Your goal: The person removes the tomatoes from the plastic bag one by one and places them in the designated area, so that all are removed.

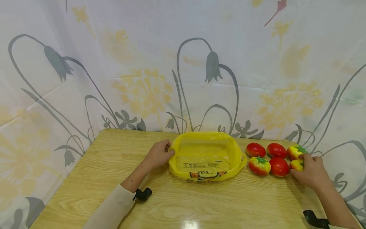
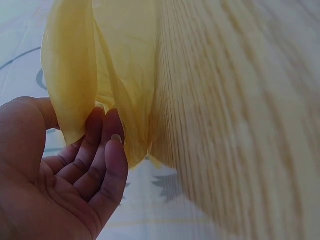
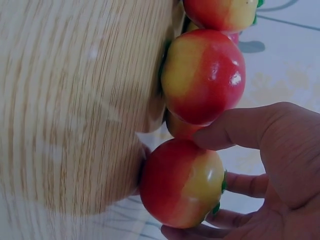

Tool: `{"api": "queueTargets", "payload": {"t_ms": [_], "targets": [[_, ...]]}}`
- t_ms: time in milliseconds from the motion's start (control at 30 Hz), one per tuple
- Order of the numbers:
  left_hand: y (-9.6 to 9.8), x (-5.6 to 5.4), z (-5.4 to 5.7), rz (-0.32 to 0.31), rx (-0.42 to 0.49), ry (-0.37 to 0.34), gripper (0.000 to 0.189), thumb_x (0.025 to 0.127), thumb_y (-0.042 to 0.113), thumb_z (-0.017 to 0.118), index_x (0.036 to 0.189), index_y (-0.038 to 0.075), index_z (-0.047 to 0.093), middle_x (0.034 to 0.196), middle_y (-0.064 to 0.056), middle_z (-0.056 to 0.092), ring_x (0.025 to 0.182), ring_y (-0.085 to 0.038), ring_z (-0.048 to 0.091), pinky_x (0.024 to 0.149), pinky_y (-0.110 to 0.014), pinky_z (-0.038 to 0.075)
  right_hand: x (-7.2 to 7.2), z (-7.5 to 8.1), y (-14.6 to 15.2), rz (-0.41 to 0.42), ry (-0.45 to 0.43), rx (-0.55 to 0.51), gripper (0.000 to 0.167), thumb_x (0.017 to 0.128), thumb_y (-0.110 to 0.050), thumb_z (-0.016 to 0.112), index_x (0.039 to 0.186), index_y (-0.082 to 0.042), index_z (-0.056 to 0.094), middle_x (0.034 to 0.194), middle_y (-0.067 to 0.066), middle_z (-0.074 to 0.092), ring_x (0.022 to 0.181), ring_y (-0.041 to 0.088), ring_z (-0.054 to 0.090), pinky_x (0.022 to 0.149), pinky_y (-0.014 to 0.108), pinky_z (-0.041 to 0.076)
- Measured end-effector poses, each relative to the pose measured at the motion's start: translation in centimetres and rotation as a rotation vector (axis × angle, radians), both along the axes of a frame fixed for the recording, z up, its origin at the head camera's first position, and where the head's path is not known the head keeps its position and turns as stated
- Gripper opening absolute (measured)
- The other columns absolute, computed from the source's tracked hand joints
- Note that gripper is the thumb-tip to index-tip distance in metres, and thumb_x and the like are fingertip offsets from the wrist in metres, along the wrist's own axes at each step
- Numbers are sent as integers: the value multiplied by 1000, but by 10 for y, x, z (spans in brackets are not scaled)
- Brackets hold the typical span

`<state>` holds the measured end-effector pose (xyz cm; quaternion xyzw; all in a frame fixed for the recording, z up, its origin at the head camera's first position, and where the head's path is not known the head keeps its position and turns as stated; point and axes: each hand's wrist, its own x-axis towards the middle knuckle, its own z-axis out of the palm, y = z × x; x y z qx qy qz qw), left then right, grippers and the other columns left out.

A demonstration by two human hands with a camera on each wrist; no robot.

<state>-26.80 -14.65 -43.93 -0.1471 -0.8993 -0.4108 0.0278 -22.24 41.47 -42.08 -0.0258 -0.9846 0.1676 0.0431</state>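
Note:
A yellow plastic bag (image 1: 175,165) stands on the table with its mouth spread wide, print showing on its front. My left hand (image 1: 157,154) holds the bag's left rim between thumb and fingers; the left wrist view shows the bag's edge (image 2: 70,65) hanging between them. At the far right, my right hand (image 1: 313,171) grips the front-right toy tomato (image 3: 180,182), red and yellow with a green leafy cap. The thumb lies on its upper side and the fingers curl behind it. Beside it sits a neighbouring toy tomato (image 3: 202,77).
Several more glossy toy tomatoes stand in two rows right of the bag, among them a red one (image 1: 279,167) and a yellow-red one (image 1: 259,166) with a green cap. The wooden table (image 1: 177,203) meets a flower-printed cloth (image 1: 183,79) at its back edge.

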Motion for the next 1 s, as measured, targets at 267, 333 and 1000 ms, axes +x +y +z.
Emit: {"api": "queueTargets", "payload": {"t_ms": [267,333,1000], "targets": [[1,-1,0,-10,9,2,8,99,14,68,100,6,66,82,-3,61,65,-15,51,60,-29,44,2,4,-1,12,-12,8,73,90,-19,76,131,26,36,119,55,29,103,65,40,87,76,44],[1,-2,0,-6,8,-1,10,100,16,69,103,6,67,85,-3,63,66,-15,53,60,-30,46,3,5,-3,14,-4,8,73,90,-19,76,131,26,36,119,55,30,104,65,40,87,76,44],[1,0,-3,79,52,1,23,101,20,72,115,1,69,100,-9,70,85,-21,66,69,-33,55,13,24,-34,72,138,4,63,92,-14,71,136,22,43,131,52,32,111,66,38,89,80,41]]}}
